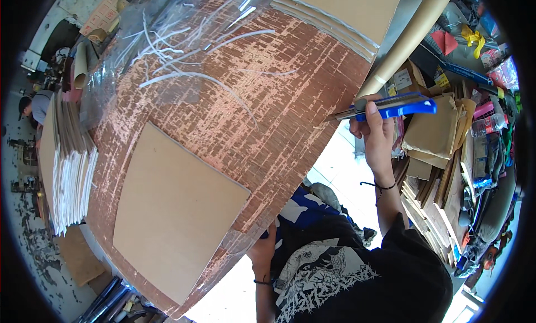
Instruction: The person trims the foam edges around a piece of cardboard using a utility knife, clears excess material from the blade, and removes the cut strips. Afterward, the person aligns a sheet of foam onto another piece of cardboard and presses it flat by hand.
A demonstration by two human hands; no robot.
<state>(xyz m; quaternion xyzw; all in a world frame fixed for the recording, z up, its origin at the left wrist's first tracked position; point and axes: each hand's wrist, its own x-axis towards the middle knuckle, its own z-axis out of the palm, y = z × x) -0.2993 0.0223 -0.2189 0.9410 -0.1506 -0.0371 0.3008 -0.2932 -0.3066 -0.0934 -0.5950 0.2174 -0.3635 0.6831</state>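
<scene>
In my right hand (375, 134), raised beside the right edge of the worn brown wooden table (268, 155), is a blue utility knife (407, 106). My fingers are closed round it, and its blade points left toward the table edge. My left hand (264, 248) is low, at the near edge of the table next to my body; its fingers are mostly hidden. A tan sheet of board (178, 211) lies flat on the table, left of that hand. Farther off, thin pale cut strips (184, 74) are scattered across the scratched surface.
Layered tan boards (340, 13) sit at the far right corner, beside a long cardboard tube (416, 41). Clear plastic film (106, 83) covers the far left, near a stack of sheets (72, 172). Cardboard pieces (430, 127) and clutter line the right. Another person (40, 106) is at far left.
</scene>
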